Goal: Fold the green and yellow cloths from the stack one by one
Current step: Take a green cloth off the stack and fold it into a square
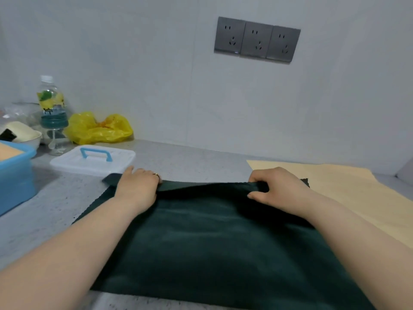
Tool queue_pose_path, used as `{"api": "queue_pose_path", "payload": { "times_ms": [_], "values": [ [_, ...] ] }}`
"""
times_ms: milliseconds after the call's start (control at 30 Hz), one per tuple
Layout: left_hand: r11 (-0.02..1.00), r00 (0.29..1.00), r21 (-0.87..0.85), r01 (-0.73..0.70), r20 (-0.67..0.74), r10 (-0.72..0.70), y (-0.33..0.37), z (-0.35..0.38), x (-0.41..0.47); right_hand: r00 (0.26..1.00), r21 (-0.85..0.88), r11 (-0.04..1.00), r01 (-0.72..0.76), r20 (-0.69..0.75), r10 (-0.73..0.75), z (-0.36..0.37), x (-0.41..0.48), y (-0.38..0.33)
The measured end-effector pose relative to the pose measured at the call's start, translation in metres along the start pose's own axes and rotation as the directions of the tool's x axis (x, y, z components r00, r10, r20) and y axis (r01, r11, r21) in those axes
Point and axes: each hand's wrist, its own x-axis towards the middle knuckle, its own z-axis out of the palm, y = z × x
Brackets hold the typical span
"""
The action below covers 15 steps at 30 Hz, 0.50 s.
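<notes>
1. Head view, the cloths: the green cloth (212,238) lay spread on the counter (190,159) right in front of me, mostly flat, with only its far edge lifted into a ridge. The yellow cloth (348,189) lay flat to the right, and the green cloth's far right corner rested on it.
2. Head view, my hands: my right hand (277,186) pinched the raised far edge between thumb and fingers. My left hand (138,186) sat on the far left corner with its fingers curled over the edge, gripping it as far as I could judge.
3. Head view, progress: I judged the green cloth's first fold as only just begun. No finished folded cloth showed anywhere, and the yellow cloth was unfolded, so nearly the whole task was left.
4. Head view, surroundings: a white lid (93,158) lay beyond my left hand, with a blue tub (13,175) at the far left edge.
</notes>
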Motion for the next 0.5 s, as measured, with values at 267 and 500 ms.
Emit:
{"api": "queue_pose_path", "payload": {
  "times_ms": [267,500],
  "values": [
    [0.984,0.962,-0.056,0.168,-0.206,-0.176,-0.037,-0.013,-0.008,0.995,-0.226,0.97,-0.085,0.038,0.097,0.0,-0.019,0.025],
    [0.964,0.944,-0.233,0.131,-0.268,-0.193,-0.055,-0.026,-0.043,0.965,-0.265,0.934,-0.239,0.04,0.258,0.003,-0.044,0.034]
  ]
}}
